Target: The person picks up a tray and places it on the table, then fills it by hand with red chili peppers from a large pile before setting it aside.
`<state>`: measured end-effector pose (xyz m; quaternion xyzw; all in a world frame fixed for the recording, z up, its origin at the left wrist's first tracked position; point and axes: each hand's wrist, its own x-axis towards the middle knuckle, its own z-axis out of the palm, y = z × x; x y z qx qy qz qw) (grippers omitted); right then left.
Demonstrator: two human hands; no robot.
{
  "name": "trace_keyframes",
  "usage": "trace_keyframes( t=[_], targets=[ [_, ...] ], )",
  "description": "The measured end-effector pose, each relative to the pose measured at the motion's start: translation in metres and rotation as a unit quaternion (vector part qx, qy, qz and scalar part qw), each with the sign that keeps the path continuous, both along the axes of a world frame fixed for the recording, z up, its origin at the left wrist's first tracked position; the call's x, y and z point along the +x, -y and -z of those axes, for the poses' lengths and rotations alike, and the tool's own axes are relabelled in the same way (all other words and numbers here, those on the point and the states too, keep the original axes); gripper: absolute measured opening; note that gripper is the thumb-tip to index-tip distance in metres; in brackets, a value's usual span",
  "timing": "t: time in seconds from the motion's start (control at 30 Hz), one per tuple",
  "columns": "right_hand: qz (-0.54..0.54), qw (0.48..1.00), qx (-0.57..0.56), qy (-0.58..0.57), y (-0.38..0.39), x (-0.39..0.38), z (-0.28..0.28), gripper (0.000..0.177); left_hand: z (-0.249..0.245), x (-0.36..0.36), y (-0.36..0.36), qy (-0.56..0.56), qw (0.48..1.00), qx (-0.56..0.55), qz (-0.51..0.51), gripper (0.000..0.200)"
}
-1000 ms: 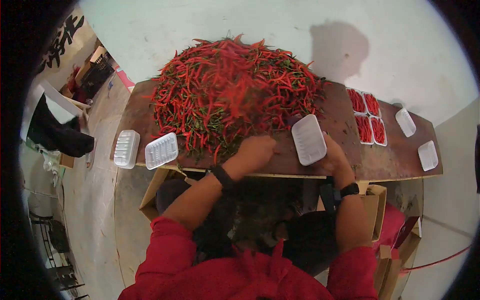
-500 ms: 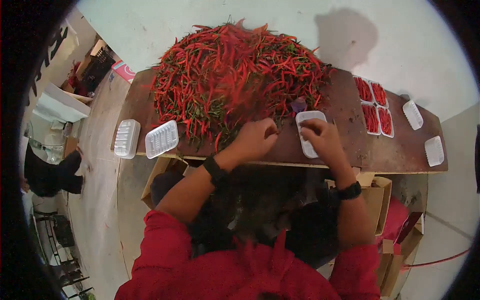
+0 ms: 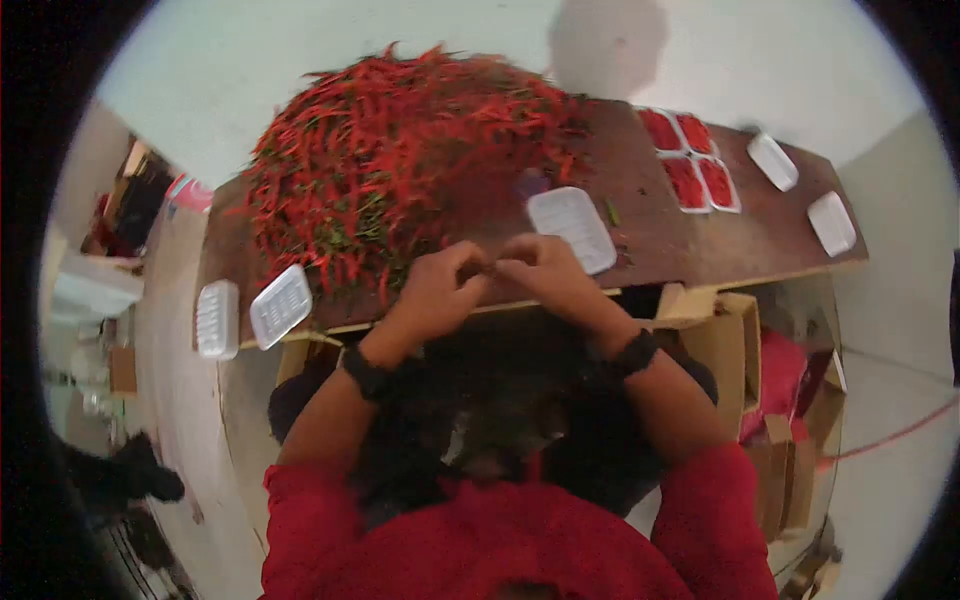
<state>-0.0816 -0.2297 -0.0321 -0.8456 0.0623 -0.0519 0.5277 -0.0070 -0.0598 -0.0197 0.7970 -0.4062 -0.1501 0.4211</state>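
Note:
My left hand point(image 3: 440, 287) and my right hand point(image 3: 548, 273) meet above the front of the table, their fingertips almost touching. Both are closed in a pinch; whatever may be between the fingers is too small and blurred to make out. Just behind my right hand lies a white plastic tray point(image 3: 575, 228) with a ribbed bottom and no peppers in it. A large heap of red chili peppers point(image 3: 350, 150) with green stems spreads behind and to the left of my left hand. A small purplish thing point(image 3: 533, 183) rests between heap and tray.
Several trays filled with red chilies point(image 3: 685, 185) stand on the right. Two white trays point(image 3: 773, 163) lie farther right. Near the left edge are another tray point(image 3: 282, 305) and a stacked-looking one point(image 3: 217, 320). Cardboard boxes point(image 3: 738, 350) stand below the table; a dark-clothed person point(image 3: 120, 475) is at far left.
My right hand has left the white tray and come over to my left hand. The tray now sits tilted at a different angle. The whole view has shifted with my head.

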Motion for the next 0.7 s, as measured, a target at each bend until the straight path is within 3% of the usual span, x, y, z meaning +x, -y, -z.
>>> trace_keyframes(
  t=[0.27, 0.37, 0.43, 0.5, 0.57, 0.63, 0.7],
  targets=[
    [0.02, 0.995, 0.102, 0.002, -0.001, -0.013, 0.015, 0.028, -0.015, -0.015, 0.005, -0.05, 0.998, 0.002, 0.031, 0.019],
    [-0.013, 0.987, 0.162, -0.012, -0.002, -0.018, -0.002, 0.023, -0.019, -0.013, 0.005, -0.013, 0.998, -0.003, 0.06, 0.018],
    [-0.04, 0.957, 0.285, -0.048, -0.002, -0.015, -0.012, 0.022, -0.022, -0.009, 0.005, 0.028, 0.997, -0.015, 0.064, 0.019],
    [-0.053, 0.959, 0.28, 0.01, -0.009, -0.003, -0.01, 0.022, -0.022, -0.005, 0.005, 0.068, 0.995, -0.025, 0.072, 0.019],
    [-0.062, 0.958, 0.261, 0.097, -0.021, -0.001, -0.037, 0.025, -0.019, -0.001, 0.005, 0.053, 0.997, -0.059, -0.001, 0.019],
    [-0.021, 0.963, 0.14, 0.231, -0.046, 0.018, -0.038, 0.029, -0.008, -0.002, 0.009, 0.037, 0.999, -0.039, 0.006, 0.02],
    [0.019, 0.979, 0.114, 0.167, -0.07, 0.015, -0.064, 0.031, 0.01, -0.001, 0.013, 0.004, 1.0, -0.001, -0.003, 0.02]
  ],
)
